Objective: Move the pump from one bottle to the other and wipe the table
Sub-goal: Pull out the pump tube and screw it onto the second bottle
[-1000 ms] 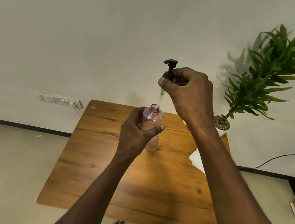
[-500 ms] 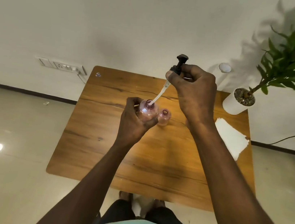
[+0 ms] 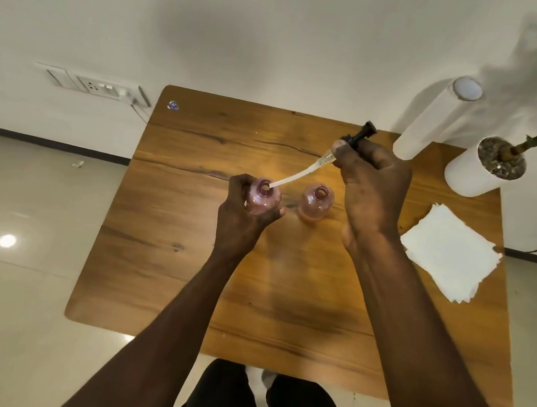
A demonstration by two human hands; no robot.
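A person standing at the near edge of a wooden table [image 3: 180, 277] holds a black-headed plastic pump [image 3: 355, 139] with a long clear dip tube in the right hand [image 3: 369, 186], fingers closed round its collar. The left hand [image 3: 241, 216] is wrapped round a clear pink-tinted plastic bottle [image 3: 262, 199], gripping its shoulder.

The pump lies tilted, its long axis running from the black head at about two o'clock down to the tube's tip at about eight o'clock. That tip sits at the open mouth of the held bottle; whether it is inside the neck or just resting on the rim cannot be told from here.

Just beside the held bottle, at three o'clock from it, stands a second clear pink-tinted bottle [image 3: 316, 203], also open-necked and untouched. It sits almost under the right hand and is nearer to that hand than to the left.

Count: two bottles, one pump.

At the table's right edge, about four o'clock from the bottles, lies one stack of white paper napkins [image 3: 450, 253], likely meant for the wiping, which looks not yet begun. Further back at one o'clock stand one white paper roll [image 3: 433, 123] and one white potted plant [image 3: 486, 168].
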